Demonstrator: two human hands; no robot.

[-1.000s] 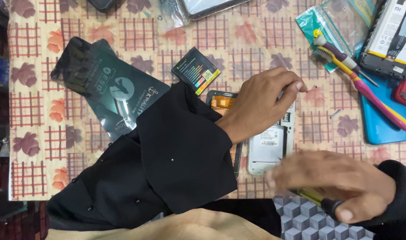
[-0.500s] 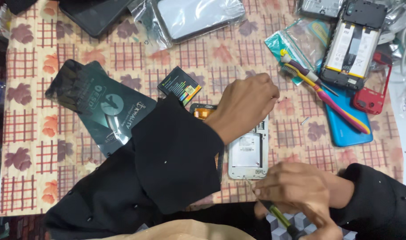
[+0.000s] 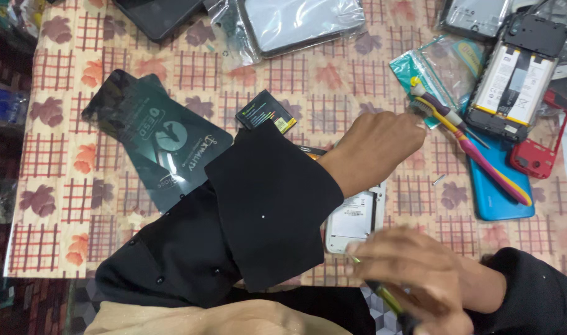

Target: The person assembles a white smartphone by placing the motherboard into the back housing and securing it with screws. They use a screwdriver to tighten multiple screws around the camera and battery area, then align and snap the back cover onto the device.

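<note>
Nearest the camera, the person's right hand point(image 3: 413, 276) is curled around a slim tool with a yellow-green shaft point(image 3: 389, 301), probably a small screwdriver; it's blurred, so the fingers read as closed on it but the tip can't be made out. Just past it lies the opened white phone point(image 3: 354, 214) with its back off, flat on the patterned tablecloth point(image 3: 60, 186) and partly hidden under the black sleeve. The left hand point(image 3: 373, 146) sits over the phone's top end, fingers bent down, though whether it pinches or just presses the phone isn't clear (the wrist blocks that part).

This looks like the unscrewing or prying stage on the open phone. The next move would call for the left hand steadying the body while the tool tip finds its spot.

Further out: a small black battery point(image 3: 266, 111), a dark anti-static pouch point(image 3: 162, 146), a toothbrush point(image 3: 475, 152) on a blue phone cover point(image 3: 500, 198), and another stripped phone point(image 3: 516, 77).
</note>
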